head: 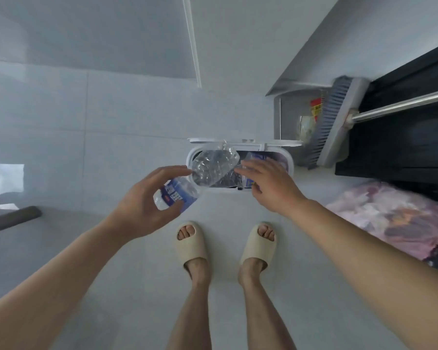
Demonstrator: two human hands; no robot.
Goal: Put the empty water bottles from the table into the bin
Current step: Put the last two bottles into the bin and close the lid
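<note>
Now I'm holding an empty water bottle (200, 173) over the open bin (290, 161), base end already above the mouth, cap end toward me. Left hand (142, 203) is curling loosely round the labelled lower part, thumb under, fingers over the top; it looks like a light grip, not a squeeze. Right hand (268, 183) is hanging spread above the bin's right side, fingers relaxed, holding nothing that I can see. A second bottle w/ blue label (257, 160) is lying in the bin just beyond those fingers (touching or not: can't tell).

Handling est.: thin clear plastic, crumpled, v. light, springy, slick on the smooth parts. The label band is probably giving the best purchase, so I'm taking it there; a hard pinch would just buckle the wall. No breakage risk.

Pose: both forearms are reaching fwd and down, converging on the bin, which is standing on the floor in front of my slippers (191, 245). Left wrist is tilting the bottle base-first toward the opening. A broom (334, 122) is leaning just right of the bin.
</note>
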